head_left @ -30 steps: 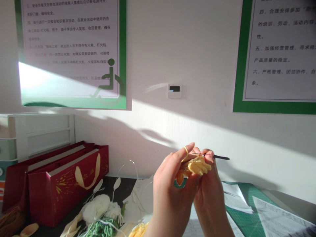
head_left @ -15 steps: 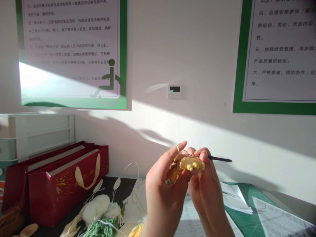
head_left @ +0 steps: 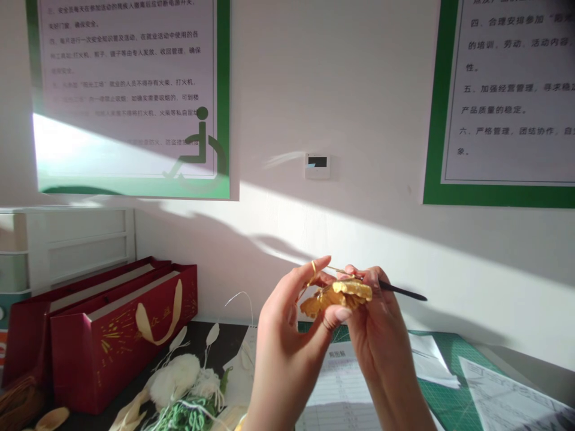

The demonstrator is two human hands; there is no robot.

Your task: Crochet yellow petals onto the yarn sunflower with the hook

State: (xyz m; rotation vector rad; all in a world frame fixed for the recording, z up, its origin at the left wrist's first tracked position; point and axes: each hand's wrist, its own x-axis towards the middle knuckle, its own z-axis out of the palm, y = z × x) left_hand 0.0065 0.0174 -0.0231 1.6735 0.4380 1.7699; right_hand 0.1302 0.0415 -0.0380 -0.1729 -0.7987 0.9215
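Yellow crochet work [head_left: 335,297] is held up between both hands, above the table. My left hand [head_left: 294,323] pinches its near edge with the thumb, and yellow yarn [head_left: 313,272] loops round the raised index finger. My right hand [head_left: 380,323] grips a crochet hook [head_left: 404,291] whose dark handle points out to the right. The hook's thin shaft lies along the top of the yellow piece; its tip is too small to make out.
Red gift bags [head_left: 130,323] stand at the left beside white drawers [head_left: 90,239]. White and green yarn [head_left: 184,413] lies front left. Printed sheets [head_left: 339,389] and a green cutting mat [head_left: 449,359] lie beneath and right of the hands. Posters hang on the wall.
My left hand has shifted slightly left and its index finger is lower. The yellow piece has tilted, and the hook's handle now slopes down more to the right.
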